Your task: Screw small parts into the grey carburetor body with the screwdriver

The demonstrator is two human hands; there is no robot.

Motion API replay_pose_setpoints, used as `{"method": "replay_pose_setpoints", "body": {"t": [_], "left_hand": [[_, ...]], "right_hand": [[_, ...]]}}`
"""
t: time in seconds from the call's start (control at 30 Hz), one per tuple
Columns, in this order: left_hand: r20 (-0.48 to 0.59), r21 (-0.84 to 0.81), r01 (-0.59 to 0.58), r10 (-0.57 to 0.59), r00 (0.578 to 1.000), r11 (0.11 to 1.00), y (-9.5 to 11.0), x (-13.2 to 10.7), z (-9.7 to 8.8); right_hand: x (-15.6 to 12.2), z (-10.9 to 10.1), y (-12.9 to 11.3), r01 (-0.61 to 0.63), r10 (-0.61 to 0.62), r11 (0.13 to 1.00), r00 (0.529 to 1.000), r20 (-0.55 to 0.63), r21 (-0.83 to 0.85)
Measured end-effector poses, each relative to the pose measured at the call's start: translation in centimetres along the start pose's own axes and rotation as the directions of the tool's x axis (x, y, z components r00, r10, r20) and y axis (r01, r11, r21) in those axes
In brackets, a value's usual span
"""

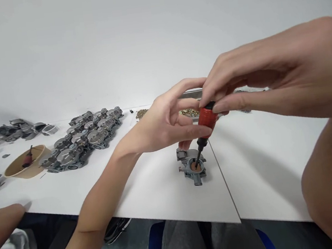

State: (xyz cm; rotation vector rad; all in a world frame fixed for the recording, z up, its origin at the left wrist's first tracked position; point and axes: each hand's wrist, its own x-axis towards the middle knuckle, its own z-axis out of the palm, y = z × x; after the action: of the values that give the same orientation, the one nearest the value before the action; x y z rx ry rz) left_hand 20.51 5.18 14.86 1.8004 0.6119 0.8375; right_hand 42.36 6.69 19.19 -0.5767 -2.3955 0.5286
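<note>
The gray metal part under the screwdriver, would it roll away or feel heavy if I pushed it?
The gray metal part would likely feel stiff and fairly heavy for its size, since it looks like cast metal. It probably wouldn't roll far, because stubs stick out from its sides. It might wobble, though: its shape looks lumpy and uneven.

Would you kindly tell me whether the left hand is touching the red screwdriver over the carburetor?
Touching: in the head view, the left hand rests its thumb against the red handle of the screwdriver.
</note>
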Motion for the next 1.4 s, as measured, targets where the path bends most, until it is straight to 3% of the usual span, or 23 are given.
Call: {"method": "replay_pose_setpoints", "body": {"t": [0.1, 0.2, 0.27, 0.37, 0.43, 0.63, 0.73, 0.8, 0.87, 1.07, 1.13, 1.27, 1.33, 1.4], "left_hand": [[-0.071, 0.041, -0.027, 0.03, 0.997, 0.999, -0.5, 0.1, 0.6], [-0.168, 0.07, -0.066, 0.077, 0.983, 0.995, -1.0, 0.4, 1.1], [-0.18, 0.066, -0.076, 0.086, 0.98, 0.995, -1.1, 0.5, 1.0], [-0.104, 0.046, -0.064, 0.068, 0.992, 0.997, -0.8, 0.2, 0.6], [-0.066, 0.035, -0.054, 0.056, 0.996, 0.998, -0.6, 0.1, 0.5], [-0.124, 0.048, -0.095, 0.101, 0.987, 0.994, -1.4, 0.4, 1.4], [-0.139, 0.061, -0.089, 0.097, 0.986, 0.994, -1.4, 0.3, 1.2], [-0.095, 0.068, -0.058, 0.064, 0.993, 0.996, -1.1, 0.1, 0.9], [-0.049, 0.078, -0.024, 0.027, 0.998, 0.997, -0.8, -0.1, 0.7], [-0.115, 0.166, -0.056, 0.076, 0.99, 0.985, -1.3, 0.2, 1.5], [-0.137, 0.166, -0.073, 0.096, 0.986, 0.983, -1.5, 0.3, 1.4], [-0.049, 0.135, -0.068, 0.075, 0.996, 0.989, -1.1, 0.1, 0.9], [-0.02, 0.13, -0.049, 0.052, 0.998, 0.99, -0.9, 0.0, 0.8], [-0.05, 0.127, -0.04, 0.046, 0.998, 0.991, -0.9, 0.1, 1.1]], "right_hand": [[0.7, 1.1, -0.4, -0.019, -0.006, 0.965, 0.995, -0.097, -0.26], [1.2, 1.7, -0.7, -0.035, -0.018, 0.929, 0.99, -0.138, -0.368], [1.1, 1.2, -0.7, 0.011, -0.046, 0.943, 0.994, -0.097, -0.332], [0.6, 0.1, -0.4, 0.111, -0.096, 0.974, 0.992, 0.085, -0.197], [0.3, -0.2, -0.2, 0.114, -0.091, 0.975, 0.988, 0.127, -0.192], [1.0, 1.5, -0.9, -0.115, 0.087, 0.93, 0.992, -0.094, -0.349], [0.9, 1.0, -0.6, -0.001, 0.003, 0.97, 1.0, 0.006, -0.242], [0.7, 0.2, 0.0, 0.141, -0.119, 0.975, 0.984, 0.131, -0.171], [0.5, -0.2, 0.5, 0.202, -0.175, 0.963, 0.971, 0.16, -0.176], [0.9, 1.5, 0.4, -0.039, -0.01, 0.916, 0.993, -0.121, -0.399], [1.0, 1.6, 0.1, -0.029, -0.01, 0.929, 0.995, -0.104, -0.368], [0.6, 0.4, 0.3, 0.145, -0.12, 0.955, 0.987, 0.111, -0.259], [0.6, 0.3, 0.6, 0.143, -0.121, 0.943, 0.988, 0.092, -0.301], [0.7, 0.8, 0.6, 0.044, -0.059, 0.915, 0.998, -0.024, -0.402]]}}
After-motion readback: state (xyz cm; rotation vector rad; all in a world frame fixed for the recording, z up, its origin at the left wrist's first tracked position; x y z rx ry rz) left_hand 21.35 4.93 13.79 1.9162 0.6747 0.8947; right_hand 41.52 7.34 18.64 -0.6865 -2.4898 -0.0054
